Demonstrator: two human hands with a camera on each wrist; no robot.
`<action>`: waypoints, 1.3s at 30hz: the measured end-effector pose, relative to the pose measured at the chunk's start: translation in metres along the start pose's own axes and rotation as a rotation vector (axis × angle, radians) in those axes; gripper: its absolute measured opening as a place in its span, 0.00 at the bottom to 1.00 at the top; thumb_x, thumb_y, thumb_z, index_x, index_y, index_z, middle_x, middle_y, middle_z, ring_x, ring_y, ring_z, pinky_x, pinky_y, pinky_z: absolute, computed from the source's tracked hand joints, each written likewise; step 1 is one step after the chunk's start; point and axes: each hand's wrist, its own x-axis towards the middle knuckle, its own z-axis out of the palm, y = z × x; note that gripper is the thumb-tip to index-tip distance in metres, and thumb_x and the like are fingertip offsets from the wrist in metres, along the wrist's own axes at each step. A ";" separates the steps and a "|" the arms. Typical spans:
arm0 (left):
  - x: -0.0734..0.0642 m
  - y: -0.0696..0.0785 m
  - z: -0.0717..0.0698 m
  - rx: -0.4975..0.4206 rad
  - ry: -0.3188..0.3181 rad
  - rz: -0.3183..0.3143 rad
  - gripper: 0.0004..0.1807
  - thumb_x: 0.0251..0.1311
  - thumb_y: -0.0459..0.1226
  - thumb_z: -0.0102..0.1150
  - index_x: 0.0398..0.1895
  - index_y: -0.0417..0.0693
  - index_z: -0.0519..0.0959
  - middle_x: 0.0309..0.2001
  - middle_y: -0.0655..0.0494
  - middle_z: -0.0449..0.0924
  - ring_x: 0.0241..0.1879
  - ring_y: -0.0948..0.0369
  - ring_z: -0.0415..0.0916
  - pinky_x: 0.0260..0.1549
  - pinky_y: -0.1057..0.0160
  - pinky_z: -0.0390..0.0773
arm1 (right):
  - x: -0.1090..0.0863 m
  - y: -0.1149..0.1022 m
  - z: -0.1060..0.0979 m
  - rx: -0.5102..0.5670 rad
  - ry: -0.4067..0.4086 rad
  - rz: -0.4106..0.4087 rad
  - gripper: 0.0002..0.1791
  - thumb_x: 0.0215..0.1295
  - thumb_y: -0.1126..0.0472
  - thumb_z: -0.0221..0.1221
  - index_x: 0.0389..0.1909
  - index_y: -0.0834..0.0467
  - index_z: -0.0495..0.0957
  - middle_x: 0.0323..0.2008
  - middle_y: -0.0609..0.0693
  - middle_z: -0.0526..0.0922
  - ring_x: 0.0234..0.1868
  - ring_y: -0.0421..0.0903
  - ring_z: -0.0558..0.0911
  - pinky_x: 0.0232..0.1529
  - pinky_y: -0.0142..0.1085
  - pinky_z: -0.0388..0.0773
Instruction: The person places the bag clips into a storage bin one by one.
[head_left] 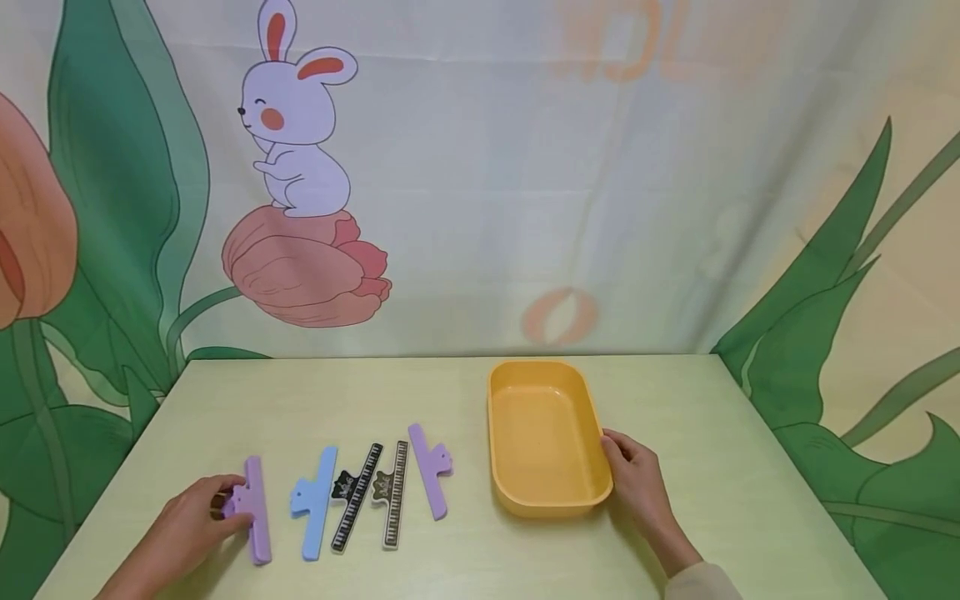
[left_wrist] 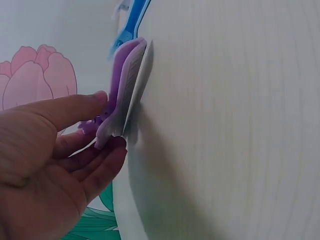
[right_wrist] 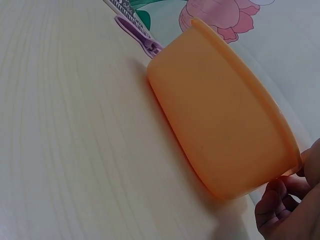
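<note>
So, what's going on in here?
A person is handling clips and a tray. The left hand grips a purple clip; the right hand holds the side of a yellow tray. Between them lie a blue clip, two black-and-white clips and another purple clip. No clip is in the tray.

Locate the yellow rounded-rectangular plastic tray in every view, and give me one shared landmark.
Head: yellow rounded-rectangular plastic tray, lower half, right of centre.
Left wrist: not in the picture.
Right wrist: centre to right, outer wall showing.
Shared landmark: pale wood-grain tabletop.
</note>
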 end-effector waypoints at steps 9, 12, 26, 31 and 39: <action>-0.004 0.004 -0.012 -0.050 0.063 0.045 0.36 0.61 0.40 0.73 0.63 0.22 0.70 0.47 0.36 0.78 0.45 0.47 0.78 0.46 0.46 0.81 | 0.000 0.001 -0.001 0.017 -0.006 0.003 0.21 0.81 0.56 0.54 0.64 0.66 0.79 0.58 0.63 0.83 0.55 0.54 0.82 0.47 0.25 0.78; -0.008 0.009 -0.016 -0.053 0.111 0.088 0.34 0.62 0.39 0.73 0.63 0.23 0.72 0.46 0.38 0.79 0.44 0.48 0.79 0.43 0.52 0.82 | -0.001 0.001 -0.001 0.017 0.001 0.010 0.21 0.81 0.56 0.54 0.64 0.66 0.79 0.58 0.63 0.83 0.55 0.54 0.81 0.46 0.23 0.77; -0.022 0.037 -0.030 -0.111 0.231 0.199 0.31 0.61 0.37 0.74 0.63 0.27 0.74 0.46 0.44 0.78 0.44 0.50 0.82 0.36 0.73 0.81 | 0.001 0.003 0.001 0.013 -0.004 0.008 0.22 0.81 0.56 0.54 0.64 0.67 0.78 0.60 0.63 0.81 0.58 0.54 0.80 0.45 0.20 0.75; -0.025 0.045 -0.036 -0.110 0.253 0.236 0.31 0.61 0.37 0.74 0.63 0.29 0.75 0.46 0.45 0.79 0.42 0.55 0.80 0.37 0.76 0.79 | 0.002 0.004 0.001 0.009 -0.002 0.009 0.22 0.81 0.57 0.53 0.64 0.67 0.78 0.60 0.63 0.81 0.58 0.54 0.80 0.45 0.20 0.74; -0.026 0.057 -0.043 -0.109 0.317 0.317 0.30 0.59 0.37 0.76 0.61 0.32 0.77 0.44 0.48 0.79 0.39 0.64 0.79 0.35 0.78 0.78 | 0.002 0.005 0.002 0.026 0.001 0.007 0.22 0.81 0.56 0.54 0.64 0.67 0.78 0.58 0.63 0.82 0.56 0.54 0.81 0.46 0.24 0.77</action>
